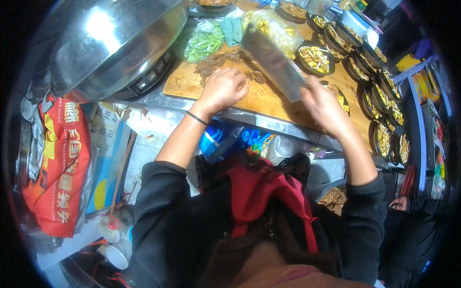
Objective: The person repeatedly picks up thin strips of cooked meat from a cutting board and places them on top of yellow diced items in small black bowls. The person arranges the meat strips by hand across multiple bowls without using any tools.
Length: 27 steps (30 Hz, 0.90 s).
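Brown sliced meat lies on a wooden cutting board. My left hand is closed over the near edge of the meat, its fingers curled down and partly hiding what they press. My right hand, a little blurred, grips a wide cleaver. The blade is tilted toward the far left and hangs over the board, right of the meat. A dark bowl of yellow and white strips stands beyond the cleaver. Another bowl is partly hidden behind my right hand.
A large shiny metal cooker stands at left. Behind the meat are a bag of green vegetables, a teal cloth and a bag of yellow pieces. Several filled bowls crowd the right. Another person's hand shows at lower right.
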Available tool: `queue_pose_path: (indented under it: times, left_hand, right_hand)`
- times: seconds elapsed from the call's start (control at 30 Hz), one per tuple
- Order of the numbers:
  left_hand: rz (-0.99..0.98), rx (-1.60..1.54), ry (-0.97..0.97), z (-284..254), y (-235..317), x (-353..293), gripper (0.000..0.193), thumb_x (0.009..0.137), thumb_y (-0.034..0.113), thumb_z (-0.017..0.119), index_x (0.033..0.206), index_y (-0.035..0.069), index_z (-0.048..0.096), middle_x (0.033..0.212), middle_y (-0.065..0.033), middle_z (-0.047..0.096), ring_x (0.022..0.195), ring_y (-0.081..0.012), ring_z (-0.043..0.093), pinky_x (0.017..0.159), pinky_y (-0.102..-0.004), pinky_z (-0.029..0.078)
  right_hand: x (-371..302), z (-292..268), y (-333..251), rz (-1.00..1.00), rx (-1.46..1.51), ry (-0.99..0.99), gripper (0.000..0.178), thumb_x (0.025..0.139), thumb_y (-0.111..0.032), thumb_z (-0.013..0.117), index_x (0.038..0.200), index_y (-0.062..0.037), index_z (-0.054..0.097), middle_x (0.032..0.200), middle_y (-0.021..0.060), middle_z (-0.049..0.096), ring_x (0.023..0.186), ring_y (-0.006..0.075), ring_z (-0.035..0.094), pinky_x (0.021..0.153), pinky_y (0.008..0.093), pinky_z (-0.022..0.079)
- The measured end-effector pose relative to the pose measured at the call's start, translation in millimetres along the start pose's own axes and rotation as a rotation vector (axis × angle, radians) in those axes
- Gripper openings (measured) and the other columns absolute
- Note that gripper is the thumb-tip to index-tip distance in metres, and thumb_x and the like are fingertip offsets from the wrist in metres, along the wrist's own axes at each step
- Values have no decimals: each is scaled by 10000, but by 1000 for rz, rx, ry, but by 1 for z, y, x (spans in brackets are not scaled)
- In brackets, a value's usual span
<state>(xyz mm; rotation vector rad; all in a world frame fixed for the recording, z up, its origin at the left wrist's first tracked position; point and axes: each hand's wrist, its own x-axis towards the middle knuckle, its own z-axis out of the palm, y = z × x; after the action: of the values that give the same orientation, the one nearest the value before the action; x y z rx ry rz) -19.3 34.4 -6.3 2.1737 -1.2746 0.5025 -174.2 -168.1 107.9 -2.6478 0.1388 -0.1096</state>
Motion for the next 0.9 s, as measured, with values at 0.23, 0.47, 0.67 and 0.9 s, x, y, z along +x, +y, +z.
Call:
queue_pose_path:
  times: [0.23,0.47,0.67,0.9]
  left_hand:
    - [67,-176,-139,0,10,40,196,763,223,662,871,59,658,897,-124,623,895,-329,593,790,-434,472]
    - [72,-92,-438,8,3,60,171,721,173,681,815,45,619,812,-119,635,767,-314,606,698,-407,480]
    - [-383,-977,-401,10,26,88,179,781,109,749,848,48,594,725,21,587,659,-58,529,566,-224,423]
    - [-510,-1614,-394,41,94,132,217,827,15,677,1000,43,548,878,-97,678,755,-154,657,633,-231,520]
  right_hand:
    - [-84,-62,96,230,-161,409,259,936,-251,557,1064,-29,518,652,152,559,587,236,565,572,359,447]
    - [-113,-39,230,370,-183,472,289,901,-326,604,1021,-72,538,591,134,534,539,272,532,529,387,409]
    - [-84,-9,259,352,-297,450,367,836,-350,658,1041,-68,546,797,217,629,792,385,625,682,443,471]
    - [-58,-34,193,286,-431,475,340,843,-267,656,1112,-70,591,1054,163,626,908,328,617,788,393,482]
